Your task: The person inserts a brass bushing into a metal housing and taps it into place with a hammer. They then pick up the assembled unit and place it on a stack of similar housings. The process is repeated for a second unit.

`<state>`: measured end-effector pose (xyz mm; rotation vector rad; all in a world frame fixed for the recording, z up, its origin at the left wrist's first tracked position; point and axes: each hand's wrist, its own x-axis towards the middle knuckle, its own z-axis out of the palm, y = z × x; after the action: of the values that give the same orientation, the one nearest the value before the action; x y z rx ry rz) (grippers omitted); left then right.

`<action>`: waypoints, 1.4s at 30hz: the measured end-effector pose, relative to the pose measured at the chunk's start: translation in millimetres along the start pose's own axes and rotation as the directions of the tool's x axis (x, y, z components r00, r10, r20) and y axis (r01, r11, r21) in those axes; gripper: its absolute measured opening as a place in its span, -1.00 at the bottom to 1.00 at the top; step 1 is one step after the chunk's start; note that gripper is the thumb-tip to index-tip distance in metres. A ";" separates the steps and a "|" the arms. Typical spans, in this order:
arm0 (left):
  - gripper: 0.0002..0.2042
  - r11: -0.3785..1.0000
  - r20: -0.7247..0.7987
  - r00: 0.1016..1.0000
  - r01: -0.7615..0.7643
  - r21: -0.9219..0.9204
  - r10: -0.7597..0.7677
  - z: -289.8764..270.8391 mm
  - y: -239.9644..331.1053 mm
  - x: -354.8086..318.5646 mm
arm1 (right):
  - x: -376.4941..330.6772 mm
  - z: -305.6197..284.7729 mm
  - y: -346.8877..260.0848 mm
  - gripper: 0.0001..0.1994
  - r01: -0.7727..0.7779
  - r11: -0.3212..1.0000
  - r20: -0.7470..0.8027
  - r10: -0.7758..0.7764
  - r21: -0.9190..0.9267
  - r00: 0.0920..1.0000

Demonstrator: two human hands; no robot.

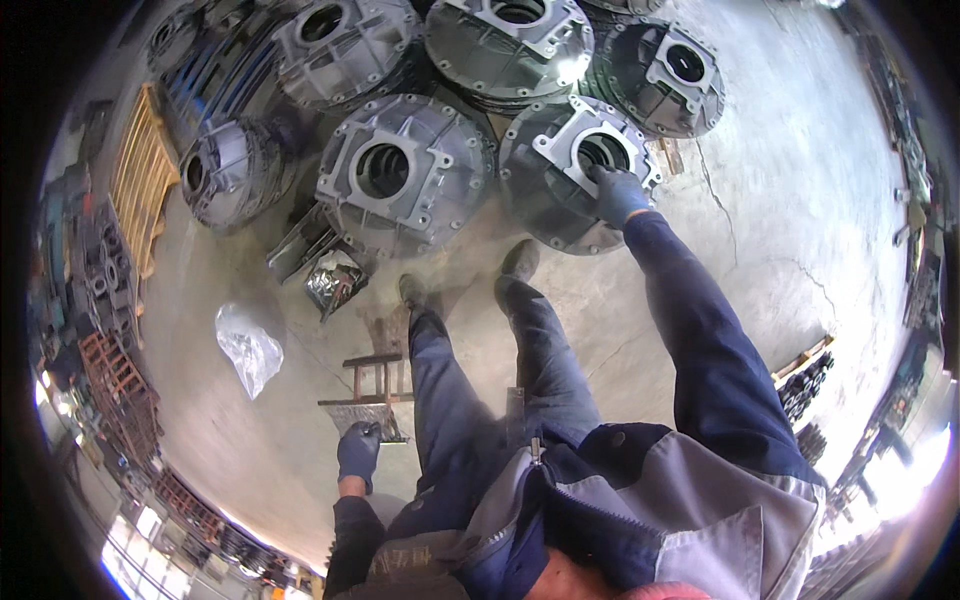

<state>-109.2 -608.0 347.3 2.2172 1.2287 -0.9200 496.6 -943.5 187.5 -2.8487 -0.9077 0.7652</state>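
My right hand (618, 194), in a dark blue glove, reaches forward to a round grey cast-metal bell housing (530, 190). Its fingers curl over the edge of the central bore, and the fingertips are hidden inside. That housing tops a stack and has a square machined flange around the hole. Low at my left side, my left hand (358, 453), also gloved, is closed in a fist. Whatever it may hold is hidden. Behind that fist, a small metal-framed stool (368, 408) stands on the floor.
Another bell housing (450, 165) stands left of the first, with more stacked behind. Crumpled clear plastic (250, 350) and a shiny foil-like bag (335, 282) lie on the left floor. A wooden pallet (145, 175) leans beyond. Dark parts (808, 385) sit on a pallet at right.
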 end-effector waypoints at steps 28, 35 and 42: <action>-0.75 0.963 -0.510 0.846 0.010 -0.271 -0.152 -55.9 -271.9 1.9 | -213.9 114.0 -363.2 -0.53 -0.072 0.715 0.054 0.047 0.696 0.997; -0.72 0.954 -0.618 0.733 0.152 -0.258 -0.284 -87.2 -311.8 25.8 | -40.2 116.5 -454.0 -0.73 -0.031 0.619 0.054 -0.018 0.785 0.998; -0.82 0.951 -0.548 0.788 0.156 -0.266 -0.282 -60.6 -389.9 32.2 | 41.9 30.9 -635.7 -0.81 0.318 0.141 -0.268 -0.288 0.938 0.919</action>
<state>-411.6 -352.5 342.5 2.2841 1.7937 -0.1413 175.3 -398.3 267.1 -1.4168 -0.5722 0.8043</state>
